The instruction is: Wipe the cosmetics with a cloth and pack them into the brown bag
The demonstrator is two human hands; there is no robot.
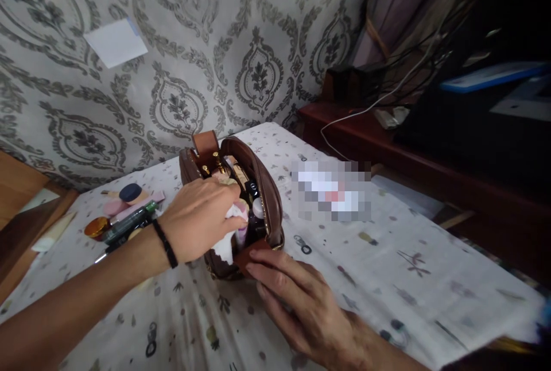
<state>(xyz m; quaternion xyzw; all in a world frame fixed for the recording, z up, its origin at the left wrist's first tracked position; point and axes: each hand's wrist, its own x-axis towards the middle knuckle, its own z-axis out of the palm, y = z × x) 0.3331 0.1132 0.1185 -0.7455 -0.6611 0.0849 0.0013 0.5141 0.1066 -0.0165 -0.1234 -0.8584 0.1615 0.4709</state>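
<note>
Seemingly midway through handling the contents of an open, dark-brown leather-like zip bag (274,204), stood on a white cloth printed with small plants (374,270). Unable to tell packing from unpacking. Best, next, to keep the mouth spread and ease the fingers carefully between closely packed items, among them small gold-topped containers (216,157). Reaching over the mouth with the left hand (202,216), curled nearly closed, apparently pinching a crumpled white tissue-like sheet (224,247). Touching a tan-brown leather-like tab (248,257) at the near end with the right hand (301,296), loosely extended; too hidden underneath to tell whether gripping.
</note>
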